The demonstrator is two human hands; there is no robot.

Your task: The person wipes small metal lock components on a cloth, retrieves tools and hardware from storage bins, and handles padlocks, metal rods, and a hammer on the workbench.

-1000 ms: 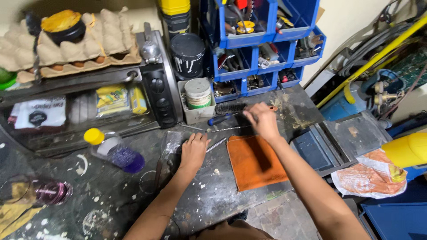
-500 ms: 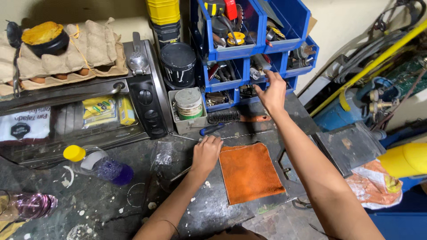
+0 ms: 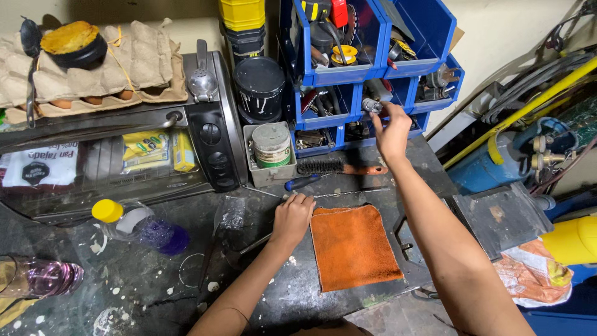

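Two hands at a paint-spattered dark worktop: one raised to the bins, one resting by the cloth.

We see the right hand raised at the back edge of the worktop, its fingertips pinched on a small grey metal fitting held in front of the stacked blue plastic storage bins. The left hand lies knuckles up on the worktop with its fingers curled loosely; whether it grips anything we cannot tell. Just beside it, to its right, lies a rectangular orange cloth, and just behind its fingertips a thin metal rod and a blue-handled screwdriver. Farther back lies an orange-handled wire brush, and at the left a black toaster oven.
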